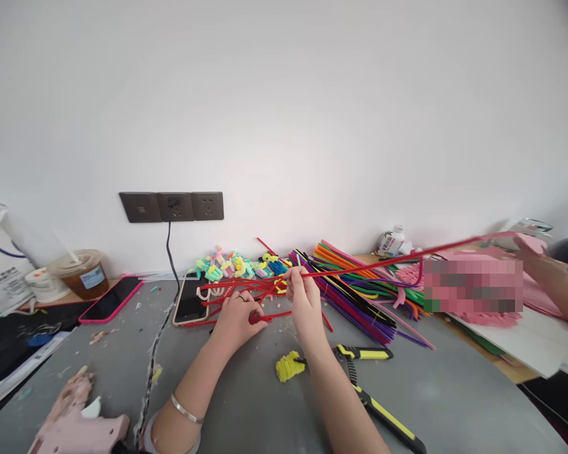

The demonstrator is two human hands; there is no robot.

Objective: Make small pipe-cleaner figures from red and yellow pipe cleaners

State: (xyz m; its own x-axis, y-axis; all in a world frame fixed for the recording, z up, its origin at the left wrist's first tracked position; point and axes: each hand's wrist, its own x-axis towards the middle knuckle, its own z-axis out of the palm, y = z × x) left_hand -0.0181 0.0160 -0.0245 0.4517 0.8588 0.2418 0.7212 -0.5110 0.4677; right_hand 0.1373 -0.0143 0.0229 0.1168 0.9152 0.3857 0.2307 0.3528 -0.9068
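My right hand (303, 297) pinches the end of a long red pipe cleaner (397, 258) that stretches up and to the right. Its far end lies near another person's hand (530, 246) at the right edge. My left hand (236, 318), with a ring and a silver bangle, rests closed on a loose bundle of red pipe cleaners (231, 296) lying on the grey table (246, 403). A small yellow coiled pipe-cleaner piece (288, 366) lies just in front of my right wrist.
Several coloured pipe cleaners (355, 284) fan out at right, pliers with yellow-black handles (373, 391) in front. Two phones (111, 299) (189, 301), a cable, wall sockets (171, 206), a drink cup (81, 272), pastel beads (231, 265), a pink glue gun (76, 422), pink craft pieces (539, 296).
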